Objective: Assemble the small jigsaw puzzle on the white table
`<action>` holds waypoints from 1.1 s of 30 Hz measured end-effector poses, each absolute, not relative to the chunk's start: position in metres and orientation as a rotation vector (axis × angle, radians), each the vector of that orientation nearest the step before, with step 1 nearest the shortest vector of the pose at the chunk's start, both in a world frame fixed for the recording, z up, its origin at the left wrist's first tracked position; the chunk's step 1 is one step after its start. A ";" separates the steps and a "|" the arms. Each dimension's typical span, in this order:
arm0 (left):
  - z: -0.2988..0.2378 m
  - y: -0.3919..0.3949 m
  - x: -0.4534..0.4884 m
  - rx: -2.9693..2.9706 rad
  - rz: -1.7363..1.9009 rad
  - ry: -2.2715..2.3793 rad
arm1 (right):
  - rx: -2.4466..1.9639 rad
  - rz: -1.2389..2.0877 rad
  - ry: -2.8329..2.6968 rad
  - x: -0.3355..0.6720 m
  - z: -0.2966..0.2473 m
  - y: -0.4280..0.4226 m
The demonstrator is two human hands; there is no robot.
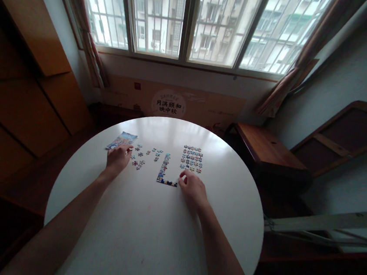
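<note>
This looks like a room in a home, most likely a flat. Beyond the far edge of the round white bench [141, 229], a wide, barred sliding window [186, 33] faces apartment blocks [212, 16] close by, with gathered curtains [93, 60] at either end. Left of the bench stand wooden cabinets [60, 102] with plain flat doors; to its right are a low wooden side table [261, 143] and a wood-framed panel [343, 139] against the wall. Behind the bench, below the sill, is a board printed with Chinese characters [170, 103]. Jigsaw pieces [140, 154] on the bench suit a domestic setting.
</note>
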State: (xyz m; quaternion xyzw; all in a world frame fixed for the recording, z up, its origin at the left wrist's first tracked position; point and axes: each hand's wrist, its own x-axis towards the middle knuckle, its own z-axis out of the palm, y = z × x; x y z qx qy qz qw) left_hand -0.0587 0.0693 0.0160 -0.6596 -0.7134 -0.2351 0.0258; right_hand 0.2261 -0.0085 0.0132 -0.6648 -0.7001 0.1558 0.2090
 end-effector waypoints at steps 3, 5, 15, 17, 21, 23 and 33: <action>0.017 0.068 -0.047 -2.298 -1.017 -1.959 | -1.869 0.449 -1.931 0.226 0.012 -0.007; 0.016 0.064 -0.036 -2.448 -1.159 -1.802 | -1.878 0.464 -1.902 0.226 0.011 -0.005; 0.013 0.033 0.016 -3.003 -1.698 -1.774 | -1.310 0.636 -1.920 0.214 0.018 -0.008; 0.013 0.029 0.022 -3.085 -1.809 -1.859 | -1.255 0.666 -1.920 0.211 0.020 -0.010; 0.009 0.026 0.027 -3.110 -1.989 -1.891 | -1.208 0.683 -1.909 0.211 0.021 -0.011; 0.007 0.025 0.029 -3.113 -2.027 -1.878 | -1.193 0.683 -1.902 0.211 0.020 -0.010; 0.005 0.021 0.034 -3.096 -2.264 -1.801 | -1.114 0.707 -1.745 0.210 0.012 -0.003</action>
